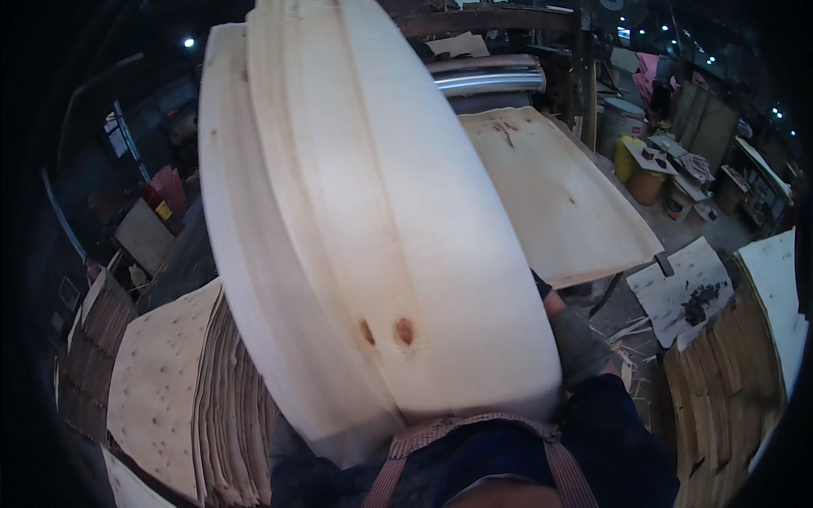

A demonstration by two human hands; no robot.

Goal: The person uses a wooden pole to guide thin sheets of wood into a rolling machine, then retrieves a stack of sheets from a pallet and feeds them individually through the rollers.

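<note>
Holding veneer point(423, 229) by its edge in right hand point(555, 303); cannot tell hidden left hand's grip; could crack it at knots point(405, 331) if bent, or snag the stack point(182, 389) if swung left.

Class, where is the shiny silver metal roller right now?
In the head view, the shiny silver metal roller is right of centre near the top, just beyond the flat pale wood sheet and right of the raised pale wood sheets.

The navy top point(622, 436) bears reddish checked straps point(569, 476).
</note>
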